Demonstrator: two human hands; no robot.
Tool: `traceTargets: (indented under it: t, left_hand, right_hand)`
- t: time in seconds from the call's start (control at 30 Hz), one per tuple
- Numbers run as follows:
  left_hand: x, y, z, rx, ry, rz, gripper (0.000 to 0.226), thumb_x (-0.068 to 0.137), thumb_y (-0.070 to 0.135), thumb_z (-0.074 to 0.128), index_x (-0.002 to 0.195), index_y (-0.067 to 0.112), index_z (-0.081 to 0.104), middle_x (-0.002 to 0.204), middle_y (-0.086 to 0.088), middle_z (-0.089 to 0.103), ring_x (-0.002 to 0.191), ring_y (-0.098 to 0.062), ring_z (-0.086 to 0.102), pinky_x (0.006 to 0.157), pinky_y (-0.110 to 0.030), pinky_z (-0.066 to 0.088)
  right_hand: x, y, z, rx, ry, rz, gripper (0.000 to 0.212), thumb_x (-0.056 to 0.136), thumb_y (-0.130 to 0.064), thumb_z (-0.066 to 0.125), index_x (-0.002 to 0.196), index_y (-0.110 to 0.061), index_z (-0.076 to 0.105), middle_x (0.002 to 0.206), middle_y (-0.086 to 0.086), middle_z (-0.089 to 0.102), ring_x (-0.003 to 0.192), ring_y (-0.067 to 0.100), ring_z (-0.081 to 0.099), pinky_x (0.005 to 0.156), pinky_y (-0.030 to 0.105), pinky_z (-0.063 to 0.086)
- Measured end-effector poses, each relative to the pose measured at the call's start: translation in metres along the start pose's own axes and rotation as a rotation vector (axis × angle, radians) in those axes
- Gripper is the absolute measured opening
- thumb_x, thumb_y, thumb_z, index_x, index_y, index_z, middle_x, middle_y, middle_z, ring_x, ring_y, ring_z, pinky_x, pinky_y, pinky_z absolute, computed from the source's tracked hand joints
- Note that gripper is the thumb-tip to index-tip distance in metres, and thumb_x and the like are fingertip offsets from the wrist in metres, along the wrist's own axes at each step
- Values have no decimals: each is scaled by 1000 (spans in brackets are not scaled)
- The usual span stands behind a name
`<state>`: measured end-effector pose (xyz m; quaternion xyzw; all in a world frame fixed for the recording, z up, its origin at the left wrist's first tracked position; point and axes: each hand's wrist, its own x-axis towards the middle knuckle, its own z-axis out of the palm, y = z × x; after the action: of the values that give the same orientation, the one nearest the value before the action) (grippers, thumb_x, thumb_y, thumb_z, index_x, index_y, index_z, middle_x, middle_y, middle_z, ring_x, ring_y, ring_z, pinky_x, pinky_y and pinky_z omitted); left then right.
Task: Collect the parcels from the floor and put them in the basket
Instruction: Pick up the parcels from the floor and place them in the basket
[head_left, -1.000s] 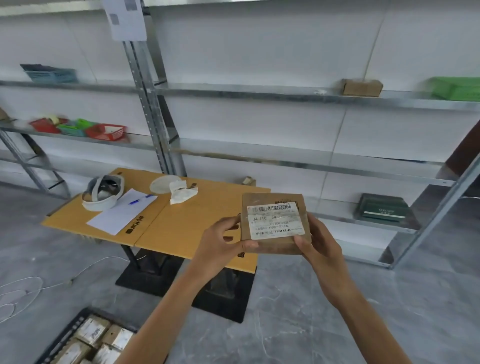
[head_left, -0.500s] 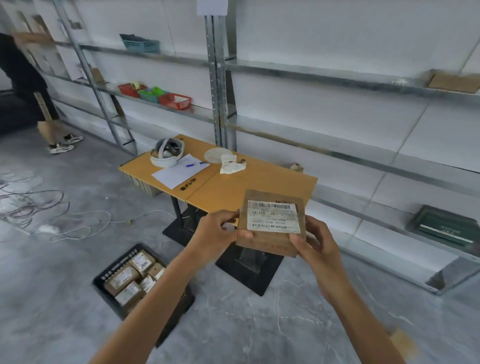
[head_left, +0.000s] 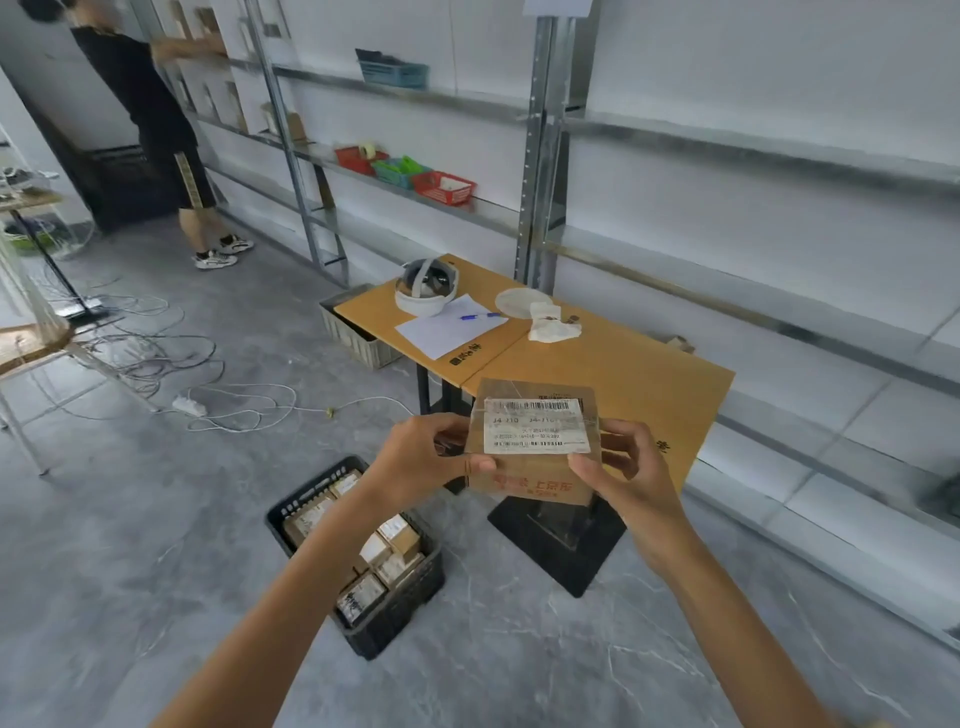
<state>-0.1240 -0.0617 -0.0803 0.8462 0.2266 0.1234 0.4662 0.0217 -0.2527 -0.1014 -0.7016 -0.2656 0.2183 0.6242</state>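
A brown cardboard parcel (head_left: 532, 441) with a white barcode label is held up at chest height between both hands. My left hand (head_left: 415, 457) grips its left edge, thumb on the front. My right hand (head_left: 621, 475) grips its right edge, thumb on the lower front corner. Below and to the left, a black plastic basket (head_left: 410, 608) stands on the grey floor and holds several labelled brown parcels (head_left: 389, 545). My left forearm crosses over part of the basket.
A low yellow table (head_left: 613, 364) on black bases stands behind the parcel, carrying a white headset, paper, pen and tissue. Metal shelving (head_left: 540, 156) lines the wall. White cables and a power strip (head_left: 189, 405) lie on the floor at left. A person (head_left: 150, 114) stands at the far shelves.
The view has swung left and down: the basket now lies nearer under my arms and the person at the shelves is in full view. The parcel stays held in both hands.
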Motion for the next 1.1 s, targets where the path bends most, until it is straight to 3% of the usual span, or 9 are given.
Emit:
traceTargets:
  t: [0.07,0.17,0.33,0.53,0.7,0.83,1.0,1.1]
  left_hand:
    - [0,-18,-29,9,7,1,52,65,38,81,111,20,66,101,13,69,91,1,64,75,-11,50]
    - [2,-48,-72,50,28,10,53,63,36,84,111,28,63,101,21,66,91,8,61,75,-6,48]
    - [7,-100,-139,130,56,52,67,61,32,84,122,24,58,105,19,62,92,7,57,70,5,39]
    - [21,-152,-191,133,28,57,72,59,34,85,123,24,56,109,19,60,94,7,56,71,0,42]
    - [54,-180,-211,74,-17,29,67,64,27,84,122,23,51,104,22,52,91,9,55,71,0,44]
    - [101,-198,-226,86,-37,9,64,67,25,82,123,20,51,117,9,57,100,-3,57,80,-14,49]
    - [165,-218,-237,118,-112,-43,64,66,23,82,122,17,52,121,5,58,103,-6,57,89,-27,52]
    - [193,-237,-240,142,-147,-62,64,66,24,83,122,16,53,120,4,56,104,-10,56,89,-28,52]
  right_hand:
    - [9,-2,30,-3,-32,-24,58,61,-45,78,110,-31,49,104,-22,64,98,-7,59,68,15,54]
    - [24,0,78,13,-49,-33,48,72,-29,78,110,-28,49,109,-19,63,105,-2,58,76,19,56]
    - [45,5,162,30,-53,-33,40,79,-12,74,105,-29,48,103,-24,62,106,1,58,85,25,55]
    - [64,12,234,33,33,-21,34,79,-14,73,101,-23,49,112,-1,63,108,12,62,86,38,56]
    - [100,16,271,26,110,-5,34,73,-29,77,94,-27,50,107,-1,65,102,14,65,82,39,58]
    - [147,27,289,11,139,19,32,75,-30,77,91,-35,49,106,-3,65,101,12,66,74,30,60]
    - [203,39,305,54,168,65,34,75,-28,77,91,-31,47,103,-5,64,94,1,66,65,22,57]
    - [226,54,314,59,175,126,33,76,-29,75,93,-30,46,108,-1,63,100,8,65,74,30,58]
